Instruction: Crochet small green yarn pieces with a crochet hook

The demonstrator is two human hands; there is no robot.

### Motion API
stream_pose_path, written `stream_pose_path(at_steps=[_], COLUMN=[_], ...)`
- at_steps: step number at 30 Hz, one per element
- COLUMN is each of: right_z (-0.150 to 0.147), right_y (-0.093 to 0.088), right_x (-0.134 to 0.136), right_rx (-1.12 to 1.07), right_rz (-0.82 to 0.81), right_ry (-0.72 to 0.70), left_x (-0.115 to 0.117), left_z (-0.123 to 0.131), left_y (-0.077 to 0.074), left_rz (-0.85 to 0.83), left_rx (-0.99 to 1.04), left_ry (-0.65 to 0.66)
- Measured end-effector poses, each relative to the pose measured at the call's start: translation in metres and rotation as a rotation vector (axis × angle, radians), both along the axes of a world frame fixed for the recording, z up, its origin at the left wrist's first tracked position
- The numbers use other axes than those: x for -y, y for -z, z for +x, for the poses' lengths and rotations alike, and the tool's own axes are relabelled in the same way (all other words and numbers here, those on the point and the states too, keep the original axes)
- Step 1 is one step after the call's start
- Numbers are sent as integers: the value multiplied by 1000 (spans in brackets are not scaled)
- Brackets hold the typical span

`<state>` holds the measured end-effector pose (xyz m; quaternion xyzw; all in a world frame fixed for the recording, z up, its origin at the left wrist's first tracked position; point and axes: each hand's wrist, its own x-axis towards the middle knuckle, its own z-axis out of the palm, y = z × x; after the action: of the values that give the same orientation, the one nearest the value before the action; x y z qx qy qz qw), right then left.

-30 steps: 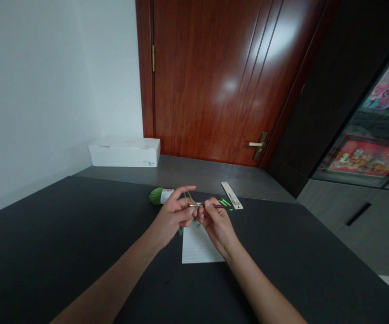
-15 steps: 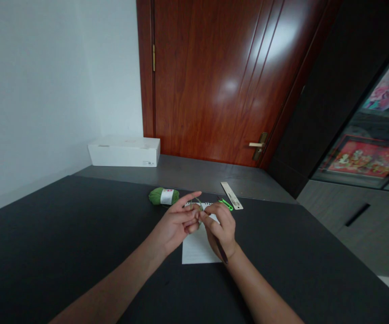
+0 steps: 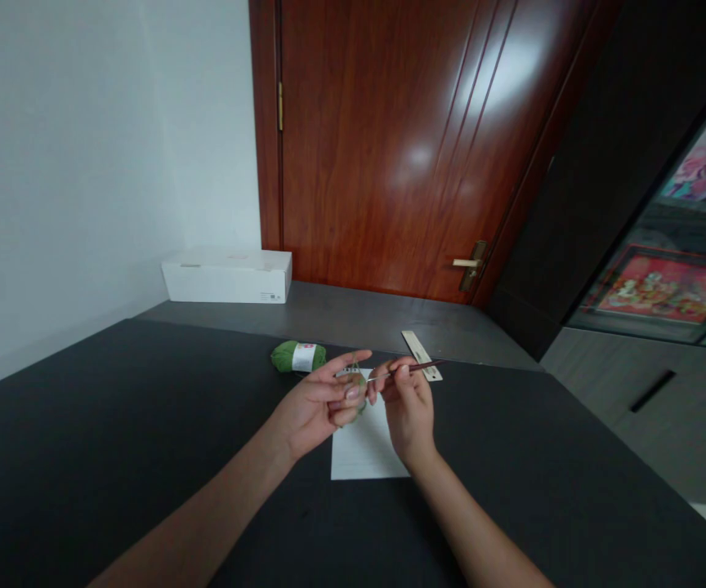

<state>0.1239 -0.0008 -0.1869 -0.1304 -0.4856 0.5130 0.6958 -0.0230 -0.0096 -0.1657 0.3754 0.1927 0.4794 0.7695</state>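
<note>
Green yarn [image 3: 361,384] is pinched between the thumb and fingers of my left hand [image 3: 322,398], and a strand runs up to the raised index finger. My right hand [image 3: 410,400] grips a crochet hook [image 3: 411,368] with a dark handle. The hook's thin metal end points left and reaches the yarn at my left fingertips; whether it is inside a loop I cannot tell. Behind my left hand lies a ball of green yarn [image 3: 283,357] with a white label. A sheet of white paper [image 3: 362,453] lies beneath both hands.
A narrow pale packet [image 3: 414,346] lies behind my right hand on the dark table [image 3: 175,441]. At the back left stands a long white box [image 3: 224,282] by the wall. Beyond the table are a wooden door [image 3: 377,163] and a glass-fronted cabinet [image 3: 653,302].
The crochet hook has swung from pointing down along my right palm to lying nearly level, handle to the right. My right hand has turned and shifted slightly right, now hiding the bright green tool.
</note>
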Motion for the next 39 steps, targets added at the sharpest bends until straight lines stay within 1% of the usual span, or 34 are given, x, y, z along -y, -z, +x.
stream_pose_path(at_steps=[3,5,7,9,12,15,17,21,23,25,27,29,31,33,34,35,36,39], right_z=[0,0,-1,-2,-2,0,1,4,5,6,10,15,21,25,26,26,26,21], right_y=[1,2,4,5,7,9,11,13,12,10,8,6,3,1,1,2,3,8], right_x=[-2,-4,-5,-6,-6,-7,-8,-12,-12,-12,-11,-9,-7,-5,-4,-4,-3,-2], right_rx=[-19,14,44,73,138,145,112,76,87,123,186,291,455,642,715,769,800,836], right_rz=[-101,-145,-136,-85,-11,0,-24,-43,-16,37,123,260,470,687,764,804,808,743], right_ry=[-120,-159,-139,-77,33,108,116,50,39,67,143,268,406,512,555,594,633,777], left_x=[-1,-2,-3,-3,-3,-3,-4,-7,-8,-8,-9,-9,-9,-8,-7,-6,-6,-4], left_z=[-1,-1,0,1,4,4,3,-2,-4,-6,-7,-7,-6,-4,-2,-1,1,5], left_y=[0,0,0,1,4,4,3,2,3,3,3,3,3,4,5,6,6,8], left_rz=[55,112,155,169,166,158,158,147,138,131,123,115,98,59,34,10,-9,-12], left_rx=[-11,-27,-54,-81,-100,-109,-117,-112,-107,-106,-110,-111,-97,-77,-67,-57,-49,-38], left_ry=[-27,-66,-112,-141,-147,-147,-149,-148,-139,-134,-132,-130,-129,-124,-122,-121,-125,-172])
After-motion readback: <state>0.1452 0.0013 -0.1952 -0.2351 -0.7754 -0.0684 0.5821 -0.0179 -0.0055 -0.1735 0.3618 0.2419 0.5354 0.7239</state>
